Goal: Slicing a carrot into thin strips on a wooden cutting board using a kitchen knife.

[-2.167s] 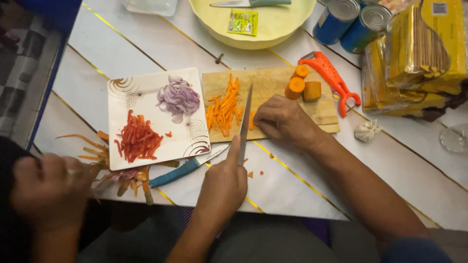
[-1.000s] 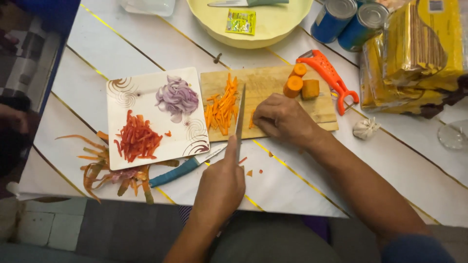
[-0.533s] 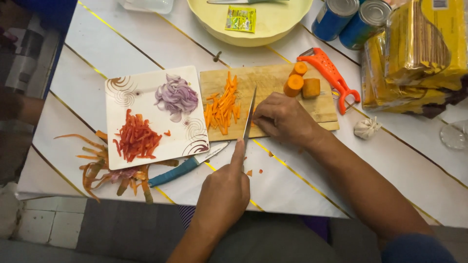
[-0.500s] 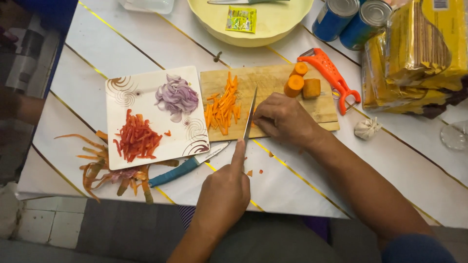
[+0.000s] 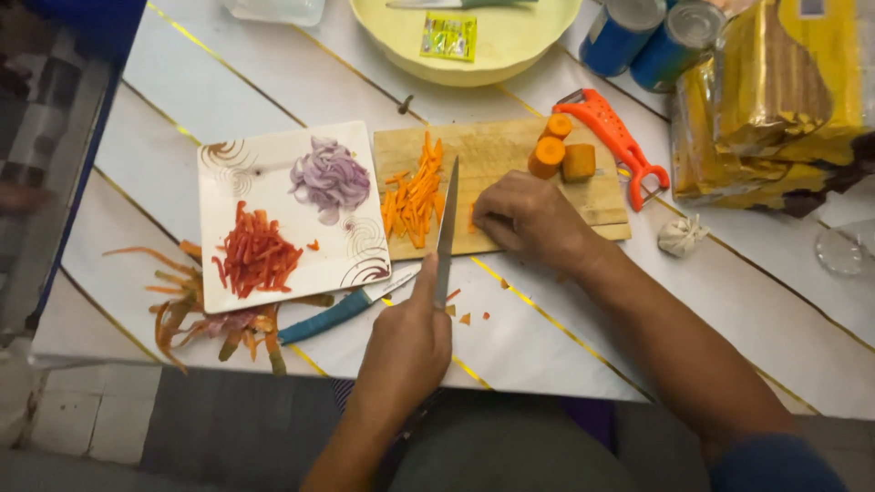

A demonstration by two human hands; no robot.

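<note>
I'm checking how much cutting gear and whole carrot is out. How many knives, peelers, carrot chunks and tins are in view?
Knives: 3 (knife in the left hand, blue-handled knife, knife in the yellow bowl)
Orange peeler: 1
Carrot chunks: 3
Blue tins: 2
Total: 9

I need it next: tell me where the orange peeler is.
The orange peeler lies at the cutting board's right end, beside the carrot chunks.
</note>
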